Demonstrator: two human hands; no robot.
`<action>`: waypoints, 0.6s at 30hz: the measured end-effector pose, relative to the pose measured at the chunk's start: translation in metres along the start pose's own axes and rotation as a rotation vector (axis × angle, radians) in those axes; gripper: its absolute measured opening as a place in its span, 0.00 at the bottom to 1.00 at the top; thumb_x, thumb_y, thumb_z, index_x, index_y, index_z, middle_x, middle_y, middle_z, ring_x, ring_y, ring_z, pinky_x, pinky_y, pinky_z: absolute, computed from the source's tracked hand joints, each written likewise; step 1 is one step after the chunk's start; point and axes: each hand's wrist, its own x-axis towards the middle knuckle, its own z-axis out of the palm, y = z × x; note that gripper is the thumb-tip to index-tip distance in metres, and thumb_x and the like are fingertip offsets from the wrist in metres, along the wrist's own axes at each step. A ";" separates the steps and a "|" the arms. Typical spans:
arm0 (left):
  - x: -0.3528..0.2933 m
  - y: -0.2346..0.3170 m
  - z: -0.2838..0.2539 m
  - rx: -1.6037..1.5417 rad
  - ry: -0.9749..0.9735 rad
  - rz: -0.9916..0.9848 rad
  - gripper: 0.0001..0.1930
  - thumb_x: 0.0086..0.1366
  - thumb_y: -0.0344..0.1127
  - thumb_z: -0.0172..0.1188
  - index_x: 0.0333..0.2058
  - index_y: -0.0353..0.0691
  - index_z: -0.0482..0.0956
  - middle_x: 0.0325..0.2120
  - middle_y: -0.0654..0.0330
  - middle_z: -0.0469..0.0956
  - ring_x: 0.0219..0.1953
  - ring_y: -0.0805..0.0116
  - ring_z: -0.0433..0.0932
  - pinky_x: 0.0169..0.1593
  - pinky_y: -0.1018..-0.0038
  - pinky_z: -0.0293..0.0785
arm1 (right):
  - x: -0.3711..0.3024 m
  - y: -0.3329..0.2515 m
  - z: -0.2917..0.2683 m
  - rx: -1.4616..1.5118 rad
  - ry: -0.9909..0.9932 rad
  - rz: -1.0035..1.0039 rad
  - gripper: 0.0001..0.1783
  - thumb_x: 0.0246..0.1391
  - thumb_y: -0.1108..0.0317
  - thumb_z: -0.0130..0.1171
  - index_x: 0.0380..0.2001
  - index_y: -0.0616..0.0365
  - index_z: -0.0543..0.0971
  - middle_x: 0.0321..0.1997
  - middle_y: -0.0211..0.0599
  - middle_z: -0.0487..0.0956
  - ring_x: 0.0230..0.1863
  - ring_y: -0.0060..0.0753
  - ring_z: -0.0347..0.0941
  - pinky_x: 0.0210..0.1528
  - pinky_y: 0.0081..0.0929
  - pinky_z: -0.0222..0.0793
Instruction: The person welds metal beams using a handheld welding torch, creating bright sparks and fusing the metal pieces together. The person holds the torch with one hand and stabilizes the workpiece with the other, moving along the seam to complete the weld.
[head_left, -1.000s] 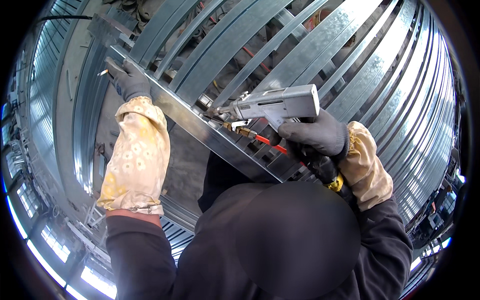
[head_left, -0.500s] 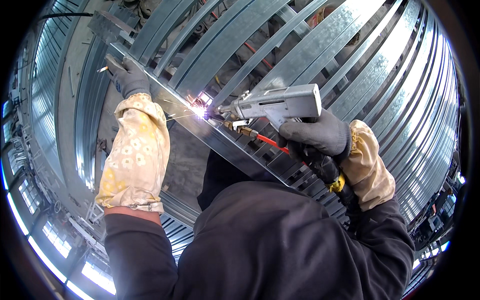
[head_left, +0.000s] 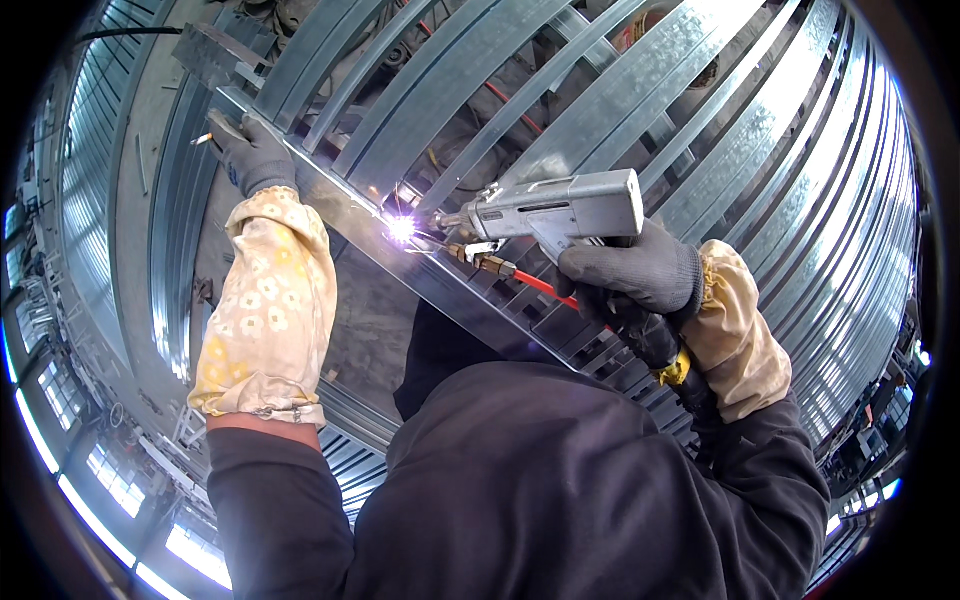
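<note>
My right hand (head_left: 640, 268), in a grey glove, is wrapped round the handle of a silver welding gun (head_left: 555, 205). Its nozzle points left at a bright arc (head_left: 401, 228) on the edge of a long steel beam (head_left: 460, 290). A red hose (head_left: 545, 286) and brass fittings (head_left: 480, 260) run below the gun's body. My left hand (head_left: 256, 155), gloved too, rests by the beam's far left end, with a cigarette (head_left: 202, 139) held between its fingers. The glare hides the exact spot under the nozzle.
Long galvanized steel strips (head_left: 610, 115) lie side by side with gaps, from the beam to the far right. Another red hose (head_left: 515, 110) shows beneath them. A metal plate (head_left: 215, 55) stands at the beam's far left end. More long steel profiles (head_left: 180, 240) lie at the left.
The sparks that flew left from the arc have shrunk, and its glow is rounder. My left hand has shifted very slightly left; the welding gun has hardly moved.
</note>
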 end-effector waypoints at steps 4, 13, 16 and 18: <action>-0.003 0.004 -0.001 -0.035 0.002 -0.008 0.30 0.69 0.41 0.44 0.64 0.30 0.53 0.60 0.37 0.58 0.61 0.44 0.64 0.62 0.62 0.67 | -0.004 0.001 -0.001 0.000 0.002 -0.001 0.19 0.52 0.60 0.63 0.37 0.67 0.77 0.26 0.37 0.79 0.21 0.24 0.77 0.19 0.20 0.71; -0.003 0.000 0.000 -0.043 0.003 0.025 0.30 0.69 0.40 0.44 0.64 0.29 0.52 0.60 0.37 0.58 0.61 0.43 0.64 0.62 0.62 0.66 | -0.014 0.002 0.001 -0.019 0.048 0.012 0.22 0.50 0.59 0.64 0.40 0.68 0.76 0.26 0.38 0.80 0.20 0.24 0.76 0.18 0.20 0.70; -0.005 -0.001 0.001 -0.080 0.008 0.020 0.30 0.69 0.40 0.44 0.64 0.29 0.52 0.60 0.37 0.58 0.61 0.43 0.64 0.62 0.62 0.66 | -0.016 0.003 0.001 -0.013 0.040 0.005 0.23 0.49 0.59 0.64 0.41 0.68 0.76 0.26 0.38 0.80 0.20 0.24 0.76 0.17 0.20 0.69; -0.004 -0.003 0.002 -0.082 0.008 0.019 0.30 0.69 0.40 0.44 0.64 0.29 0.52 0.60 0.37 0.58 0.61 0.43 0.64 0.62 0.62 0.66 | -0.017 0.000 0.000 -0.030 0.024 0.021 0.24 0.49 0.59 0.65 0.42 0.68 0.75 0.26 0.38 0.80 0.19 0.24 0.76 0.17 0.20 0.69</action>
